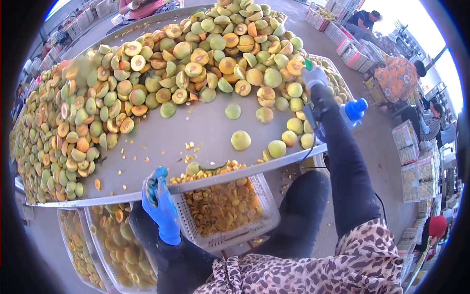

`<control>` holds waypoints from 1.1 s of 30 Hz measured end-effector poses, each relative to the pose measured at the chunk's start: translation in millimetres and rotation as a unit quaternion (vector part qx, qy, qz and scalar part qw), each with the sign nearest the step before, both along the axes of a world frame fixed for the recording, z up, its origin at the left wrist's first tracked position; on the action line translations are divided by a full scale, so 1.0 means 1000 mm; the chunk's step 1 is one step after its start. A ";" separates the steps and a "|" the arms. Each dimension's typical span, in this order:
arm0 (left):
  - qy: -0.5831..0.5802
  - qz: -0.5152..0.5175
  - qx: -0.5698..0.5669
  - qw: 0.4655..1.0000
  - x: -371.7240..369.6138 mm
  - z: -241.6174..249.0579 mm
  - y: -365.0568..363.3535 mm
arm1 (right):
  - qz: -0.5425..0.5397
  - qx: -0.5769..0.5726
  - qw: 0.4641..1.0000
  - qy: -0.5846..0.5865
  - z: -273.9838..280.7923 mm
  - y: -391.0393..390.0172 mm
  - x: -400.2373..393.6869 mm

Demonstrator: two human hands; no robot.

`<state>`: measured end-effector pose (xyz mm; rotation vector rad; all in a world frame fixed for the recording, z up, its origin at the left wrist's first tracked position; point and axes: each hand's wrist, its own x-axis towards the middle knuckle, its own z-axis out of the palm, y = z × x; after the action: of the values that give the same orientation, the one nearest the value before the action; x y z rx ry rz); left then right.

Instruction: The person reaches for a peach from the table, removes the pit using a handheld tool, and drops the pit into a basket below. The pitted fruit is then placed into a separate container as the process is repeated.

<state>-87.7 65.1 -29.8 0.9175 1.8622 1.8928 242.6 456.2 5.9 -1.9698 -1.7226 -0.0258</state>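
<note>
My left hand (162, 208), in a blue glove smeared at the fingertips, is upright at the table's front edge. Its fingers are curled together, and whatever may be in them is hidden. My right hand (316, 77), in a pale glove, reaches to the right side of the fruit pile. Its fingers look closed around something I cannot make out, with a small green bit (307, 64) at the tips. Touching or just beside them is a halved yellow-orange fruit (295, 67). Many green-yellow, apricot-like fruits (181, 50), whole and halved, heap on the metal table (181, 127).
Below the table edge, between my knees, stands a white crate (270, 208) of fruit scraps. Fruit-filled crates (93, 230) stand at lower left. A blue-topped object (356, 109) is beside my right arm. Co-workers (399, 78) sit among stacked crates (405, 142) at right.
</note>
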 end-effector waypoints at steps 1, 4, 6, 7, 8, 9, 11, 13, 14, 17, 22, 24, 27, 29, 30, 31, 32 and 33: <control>-0.010 0.009 -0.009 1.000 -0.002 -0.004 0.002 | 0.007 -0.023 1.000 0.013 -0.008 0.026 0.015; 0.015 0.022 -0.021 0.999 -0.006 -0.013 0.008 | -0.018 -0.047 0.997 0.052 -0.033 0.068 0.027; -0.001 0.036 -0.019 0.999 -0.005 -0.015 0.013 | -0.016 -0.024 0.992 0.126 -0.028 0.055 0.013; 0.013 0.040 -0.019 0.999 -0.004 -0.016 0.015 | 0.002 -0.047 0.981 0.187 -0.020 0.044 0.007; 0.028 0.040 -0.021 0.999 -0.003 -0.017 0.016 | 0.014 -0.070 0.966 0.248 -0.020 0.037 0.007; 0.027 0.037 -0.024 0.999 -0.004 -0.018 0.018 | 0.055 -0.010 0.986 0.158 -0.031 0.036 0.002; 0.057 0.058 -0.026 0.996 -0.002 -0.021 0.024 | 0.083 -0.083 0.973 0.196 -0.032 0.030 -0.024; 0.052 0.057 -0.015 0.997 0.000 -0.023 0.026 | 0.122 -0.054 0.939 0.317 -0.072 0.031 -0.072; 0.049 0.058 -0.004 0.997 -0.001 -0.024 0.025 | 0.151 -0.076 0.939 0.300 -0.074 0.016 -0.100; 0.088 0.029 -0.035 0.995 -0.006 -0.027 0.016 | 0.201 -0.086 0.953 0.211 -0.061 -0.068 -0.175; 0.040 0.008 -0.025 0.999 -0.004 -0.022 0.012 | 0.281 0.062 0.956 0.062 -0.076 -0.066 -0.134; 0.094 0.009 -0.053 0.994 -0.006 -0.025 0.012 | 0.175 -0.048 0.976 -0.120 -0.015 -0.058 -0.092; 0.173 0.016 -0.079 0.982 -0.008 -0.026 0.012 | 0.133 -0.001 0.991 0.026 -0.034 0.018 -0.006; 0.218 0.013 -0.093 0.971 -0.008 -0.024 0.013 | 0.031 -0.082 0.934 0.347 -0.040 0.040 0.006; 0.218 0.017 -0.095 0.971 -0.008 -0.023 0.015 | -0.005 -0.085 0.933 0.351 -0.058 0.058 0.009; 0.230 0.026 -0.080 0.970 -0.006 -0.022 0.017 | 0.008 -0.069 0.967 0.246 -0.070 0.064 -0.001; 0.242 0.033 -0.067 0.967 -0.006 -0.022 0.018 | 0.019 -0.053 0.989 0.138 -0.083 0.065 -0.012; 0.239 0.033 -0.071 0.968 -0.006 -0.023 0.019 | 0.032 -0.017 0.982 0.187 -0.086 0.060 -0.030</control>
<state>-93.7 83.6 -53.0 1.3702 2.2868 1.6441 212.8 515.7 -80.5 -1.8008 -1.5426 0.3755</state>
